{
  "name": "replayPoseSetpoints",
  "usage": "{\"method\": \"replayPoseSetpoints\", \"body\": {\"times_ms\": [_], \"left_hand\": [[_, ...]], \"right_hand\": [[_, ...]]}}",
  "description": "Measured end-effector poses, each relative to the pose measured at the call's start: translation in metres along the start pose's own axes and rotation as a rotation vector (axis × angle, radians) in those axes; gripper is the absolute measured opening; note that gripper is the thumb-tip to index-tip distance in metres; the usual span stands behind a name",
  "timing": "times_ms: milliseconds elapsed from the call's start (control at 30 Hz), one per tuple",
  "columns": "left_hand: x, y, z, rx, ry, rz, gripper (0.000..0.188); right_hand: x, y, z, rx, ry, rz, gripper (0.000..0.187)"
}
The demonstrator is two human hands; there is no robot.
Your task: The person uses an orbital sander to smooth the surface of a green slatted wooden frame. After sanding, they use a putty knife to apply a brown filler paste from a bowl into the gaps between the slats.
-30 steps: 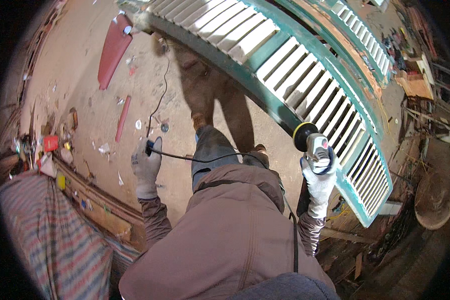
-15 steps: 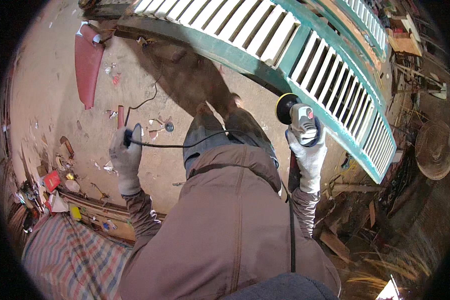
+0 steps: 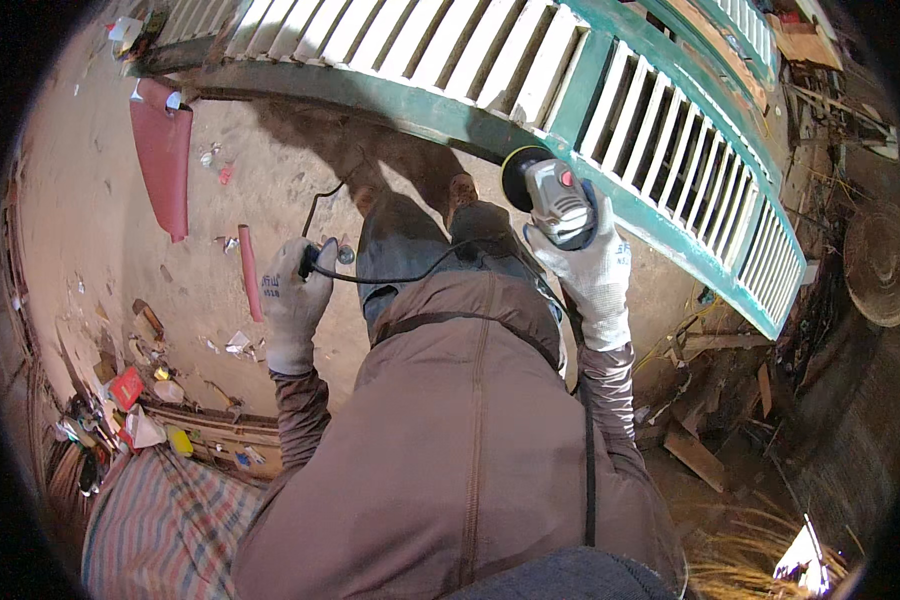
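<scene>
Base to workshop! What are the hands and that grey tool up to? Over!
Right hand gripping grey power tool. Left hand holding black cable. Tool's round pad near green-framed shutter, contact unclear. Cable crosses the legs.

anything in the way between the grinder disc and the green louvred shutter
Nothing visible: the angle grinder in the right grip has its disc close by the louvred shutter, contact unclear. The black cord crosses over the legs.
</scene>
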State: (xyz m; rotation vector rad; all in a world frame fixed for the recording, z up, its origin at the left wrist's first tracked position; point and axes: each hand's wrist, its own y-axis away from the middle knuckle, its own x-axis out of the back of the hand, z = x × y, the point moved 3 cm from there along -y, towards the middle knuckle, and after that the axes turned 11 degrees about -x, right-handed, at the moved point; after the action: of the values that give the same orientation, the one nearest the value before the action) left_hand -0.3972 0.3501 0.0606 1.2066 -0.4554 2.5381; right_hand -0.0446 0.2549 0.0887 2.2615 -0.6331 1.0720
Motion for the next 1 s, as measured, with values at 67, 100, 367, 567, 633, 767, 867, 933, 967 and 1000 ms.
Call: {"method": "replayPoseSetpoints", "body": {"times_ms": [67,100,367,567,633,767,867,933,967,1000], "left_hand": [[0.004,-0.008,-0.006,0.034,0.035,-0.075,0.031],[0.009,-0.01,-0.013,0.058,0.05,-0.106,0.03],[0.05,-0.03,-0.068,0.016,0.034,-0.119,0.027],[0.073,-0.039,-0.102,-0.02,0.086,-0.084,0.027],[0.082,-0.044,-0.116,-0.029,0.048,-0.101,0.027],[0.102,-0.044,-0.141,0.034,0.016,-0.146,0.026],[0.11,-0.043,-0.16,0.078,0.03,-0.137,0.026],[0.116,-0.046,-0.168,0.099,0.006,-0.138,0.027],[0.118,-0.047,-0.173,0.094,-0.003,-0.144,0.027],[0.121,-0.05,-0.177,0.087,-0.011,-0.151,0.027]], "right_hand": [[0.0,-0.004,-0.009,-0.053,-0.008,0.008,0.087],[-0.001,-0.006,-0.014,-0.096,-0.015,0.01,0.084],[0.014,0.011,-0.003,-0.296,-0.082,0.099,0.08],[-0.04,0.01,-0.056,-0.239,-0.03,0.109,0.088],[-0.056,0.007,-0.093,-0.161,0.0,0.117,0.089],[-0.084,-0.004,-0.141,-0.124,0.013,0.046,0.088],[-0.103,-0.012,-0.165,-0.048,-0.012,0.047,0.086],[-0.112,-0.014,-0.19,-0.019,0.022,0.033,0.086],[-0.118,-0.015,-0.2,-0.007,0.039,0.028,0.086],[-0.125,-0.018,-0.204,-0.019,0.028,-0.011,0.086]]}}
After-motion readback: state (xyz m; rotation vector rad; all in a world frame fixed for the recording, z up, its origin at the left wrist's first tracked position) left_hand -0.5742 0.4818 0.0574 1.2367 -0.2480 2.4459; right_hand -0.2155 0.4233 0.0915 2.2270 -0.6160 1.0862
